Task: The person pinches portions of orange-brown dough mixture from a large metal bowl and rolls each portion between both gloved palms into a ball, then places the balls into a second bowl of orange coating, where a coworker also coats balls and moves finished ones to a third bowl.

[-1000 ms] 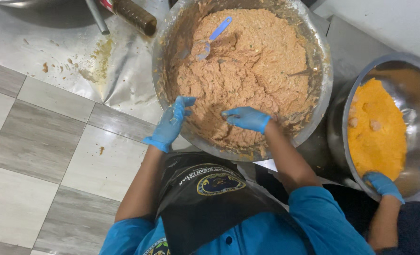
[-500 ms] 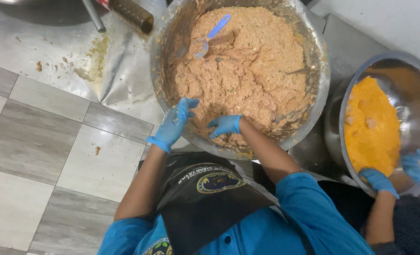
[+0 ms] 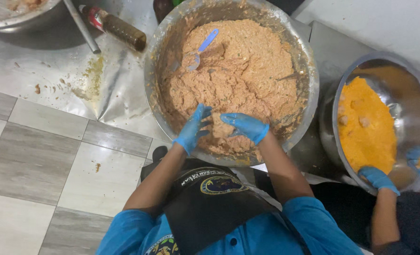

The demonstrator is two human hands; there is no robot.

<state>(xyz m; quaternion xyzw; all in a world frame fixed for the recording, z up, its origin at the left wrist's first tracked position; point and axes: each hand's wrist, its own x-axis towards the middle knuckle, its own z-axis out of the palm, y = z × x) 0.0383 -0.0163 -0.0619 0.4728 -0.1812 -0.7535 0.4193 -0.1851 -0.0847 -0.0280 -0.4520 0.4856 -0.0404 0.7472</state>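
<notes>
Both gloved hands now meet at the near rim of the big steel bowl (image 3: 309, 75). Left hand (image 3: 193, 128) and right hand (image 3: 246, 126), fingers loosely spread, cup a lump of orange-brown mix (image 3: 238, 71) between them; a moment ago they sat apart. Portion being gathered.

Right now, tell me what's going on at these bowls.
A person in blue gloves has both hands in a large steel bowl of pinkish-orange minced mixture, left hand and right hand cupped together at its near edge. A blue spoon lies stuck in the mixture. Beside them, another person's gloved hands work in a smaller bowl of yellow crumbs.
</notes>
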